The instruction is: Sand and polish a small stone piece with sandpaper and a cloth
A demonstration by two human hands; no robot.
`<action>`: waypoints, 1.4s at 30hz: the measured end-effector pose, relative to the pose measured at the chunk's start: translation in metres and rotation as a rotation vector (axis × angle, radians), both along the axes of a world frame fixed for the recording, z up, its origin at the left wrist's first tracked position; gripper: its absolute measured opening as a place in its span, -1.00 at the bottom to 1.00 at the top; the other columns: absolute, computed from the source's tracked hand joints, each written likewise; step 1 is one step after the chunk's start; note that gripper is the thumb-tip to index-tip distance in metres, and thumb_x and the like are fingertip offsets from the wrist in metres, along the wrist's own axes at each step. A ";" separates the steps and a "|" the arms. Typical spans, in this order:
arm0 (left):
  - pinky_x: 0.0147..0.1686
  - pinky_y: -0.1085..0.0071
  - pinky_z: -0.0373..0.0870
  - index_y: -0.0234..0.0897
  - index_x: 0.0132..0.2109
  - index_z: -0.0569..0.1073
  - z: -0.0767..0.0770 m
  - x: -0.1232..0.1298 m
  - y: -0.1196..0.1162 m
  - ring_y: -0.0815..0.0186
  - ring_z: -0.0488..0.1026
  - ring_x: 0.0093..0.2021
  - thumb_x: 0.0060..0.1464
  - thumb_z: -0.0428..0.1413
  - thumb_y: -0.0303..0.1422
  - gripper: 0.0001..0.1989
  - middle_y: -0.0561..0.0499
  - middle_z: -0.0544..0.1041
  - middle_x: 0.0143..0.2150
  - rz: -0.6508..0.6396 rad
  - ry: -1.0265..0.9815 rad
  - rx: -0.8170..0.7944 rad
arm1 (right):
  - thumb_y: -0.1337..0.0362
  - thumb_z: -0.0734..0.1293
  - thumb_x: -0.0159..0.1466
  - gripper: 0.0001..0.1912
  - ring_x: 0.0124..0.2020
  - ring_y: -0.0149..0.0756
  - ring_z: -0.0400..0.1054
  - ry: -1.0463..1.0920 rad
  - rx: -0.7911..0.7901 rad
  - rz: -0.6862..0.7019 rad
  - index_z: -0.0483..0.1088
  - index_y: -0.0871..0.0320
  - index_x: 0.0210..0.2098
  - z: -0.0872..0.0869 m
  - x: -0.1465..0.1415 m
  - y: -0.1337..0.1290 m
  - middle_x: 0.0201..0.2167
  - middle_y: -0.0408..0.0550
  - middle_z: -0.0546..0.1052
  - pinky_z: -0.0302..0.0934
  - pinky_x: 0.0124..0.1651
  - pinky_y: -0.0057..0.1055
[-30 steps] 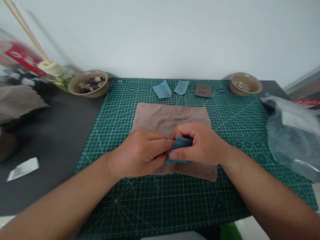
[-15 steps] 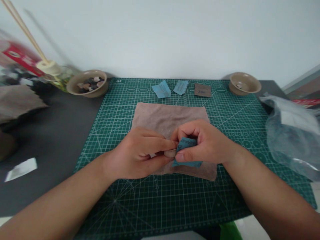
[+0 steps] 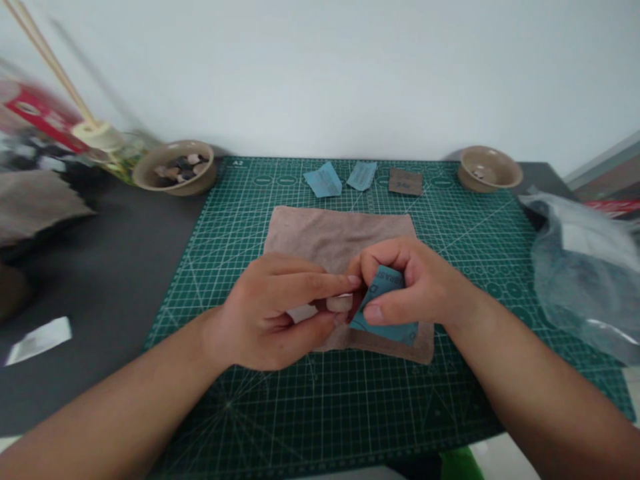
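My left hand (image 3: 273,310) is closed, pinching a small pale stone (image 3: 340,303) between thumb and fingers. Right beside it, my right hand (image 3: 413,283) grips a folded piece of blue sandpaper (image 3: 387,320) with printed letters on its back. The thumb presses on the paper's front, and the curled fingers lie partly hidden behind it. Both hands are over a brownish-pink cloth (image 3: 335,233) spread on a green cutting mat (image 3: 310,407). The stone's far side is hidden by my fingers.
At the mat's back lie two blue sandpaper pieces (image 3: 324,181) and a brown one (image 3: 405,182). A bowl of stones (image 3: 175,188) stands back left, another bowl (image 3: 490,180) back right. A plastic bag (image 3: 580,273) lies right; a reed diffuser (image 3: 103,137) stands far left.
The sandpaper has shifted slightly right, away from the stone, and tilted in my right hand. More of the stone's edge now shows between my left fingers.
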State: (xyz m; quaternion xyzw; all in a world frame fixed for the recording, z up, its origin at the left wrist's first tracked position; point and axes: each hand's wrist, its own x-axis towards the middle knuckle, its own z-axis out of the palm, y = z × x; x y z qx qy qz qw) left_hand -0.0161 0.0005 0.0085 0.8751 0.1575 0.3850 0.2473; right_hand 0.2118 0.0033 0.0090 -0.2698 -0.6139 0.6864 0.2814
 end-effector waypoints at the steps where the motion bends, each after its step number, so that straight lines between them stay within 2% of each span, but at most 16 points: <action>1: -0.40 0.55 0.52 -0.31 0.04 0.52 0.000 0.000 0.000 0.38 0.59 -0.39 0.15 0.19 -0.52 -0.70 -0.03 0.65 -0.31 0.019 -0.002 0.006 | 0.32 0.53 0.07 -0.74 -0.41 -0.36 0.32 0.019 -0.014 0.004 0.35 0.17 -0.48 0.000 0.000 0.000 -0.53 -0.20 0.39 0.25 -0.33 -0.43; 4: -0.40 0.55 0.53 -0.29 0.03 0.53 0.000 0.000 0.000 0.39 0.59 -0.39 0.13 0.19 -0.56 -0.68 -0.01 0.65 -0.32 0.060 -0.007 0.029 | 0.32 0.54 0.07 -0.74 -0.43 -0.36 0.33 0.059 -0.027 0.013 0.35 0.18 -0.48 0.000 0.001 0.000 -0.52 -0.19 0.42 0.28 -0.33 -0.41; 9: -0.36 0.60 0.51 -0.37 -0.02 0.54 -0.003 0.000 0.000 0.43 0.59 -0.38 0.09 0.20 -0.59 -0.71 -0.02 0.65 -0.32 0.082 -0.024 0.074 | 0.35 0.52 0.09 -0.76 -0.41 -0.34 0.34 0.067 -0.017 0.009 0.36 0.19 -0.47 -0.001 0.001 0.000 -0.51 -0.18 0.41 0.28 -0.33 -0.40; 14: -0.35 0.62 0.50 -0.40 -0.03 0.54 -0.003 0.001 0.001 0.43 0.59 -0.38 0.09 0.18 -0.61 -0.72 -0.03 0.64 -0.33 0.075 -0.016 0.079 | 0.34 0.53 0.09 -0.73 -0.43 -0.37 0.31 0.043 0.018 -0.012 0.33 0.17 -0.48 0.000 0.000 -0.001 -0.52 -0.21 0.38 0.22 -0.37 -0.44; 21: -0.45 0.53 0.47 -0.33 -0.02 0.50 -0.002 0.003 0.000 0.39 0.56 -0.44 0.15 0.13 -0.56 -0.75 -0.03 0.63 -0.34 0.095 0.044 0.121 | 0.29 0.53 0.10 -0.75 -0.47 -0.44 0.23 -0.015 0.095 -0.026 0.36 0.18 -0.45 -0.001 -0.004 0.000 -0.51 -0.23 0.38 0.15 -0.42 -0.49; 25: -0.46 0.50 0.47 -0.28 -0.03 0.45 -0.005 0.002 0.000 0.38 0.55 -0.45 0.13 0.12 -0.54 -0.75 0.01 0.60 -0.38 0.108 0.034 0.136 | 0.22 0.53 0.09 -0.72 -0.47 -0.45 0.21 -0.152 0.143 -0.077 0.37 0.19 -0.45 0.001 -0.006 0.000 -0.51 -0.23 0.38 0.10 -0.44 -0.50; 31: -0.57 0.41 0.34 -0.22 -0.17 0.38 -0.012 0.003 0.000 0.35 0.46 -0.54 0.07 0.07 -0.56 -0.81 0.06 0.50 -0.49 0.083 0.097 0.121 | 0.16 0.51 0.11 -0.69 -0.49 -0.45 0.20 -0.291 0.221 -0.099 0.35 0.20 -0.48 0.003 -0.009 -0.002 -0.53 -0.22 0.38 0.05 -0.47 -0.49; 34: -0.59 0.41 0.31 -0.21 -0.19 0.36 -0.011 0.002 -0.001 0.36 0.45 -0.56 0.09 0.07 -0.56 -0.83 0.08 0.49 -0.51 0.051 0.098 0.094 | 0.20 0.51 0.11 -0.71 -0.49 -0.44 0.23 -0.262 0.235 -0.069 0.33 0.19 -0.50 0.003 -0.008 -0.004 -0.52 -0.21 0.40 0.07 -0.46 -0.49; 37: -0.60 0.46 0.34 -0.22 -0.16 0.39 -0.008 0.000 -0.003 0.40 0.46 -0.57 0.14 0.15 -0.52 -0.85 0.09 0.54 -0.49 0.026 0.069 0.012 | 0.33 0.49 0.11 -0.80 -0.49 -0.44 0.26 -0.195 0.203 -0.044 0.37 0.19 -0.49 0.003 -0.006 -0.003 -0.50 -0.20 0.45 0.12 -0.45 -0.49; 42: -0.53 0.55 0.46 -0.26 -0.14 0.45 -0.007 -0.002 -0.004 0.40 0.57 -0.47 0.10 0.21 -0.54 -0.81 0.05 0.62 -0.39 0.001 -0.051 -0.134 | 0.41 0.49 0.08 -0.82 -0.46 -0.39 0.34 0.017 0.120 -0.057 0.39 0.19 -0.49 -0.001 -0.002 0.000 -0.46 -0.15 0.52 0.20 -0.44 -0.48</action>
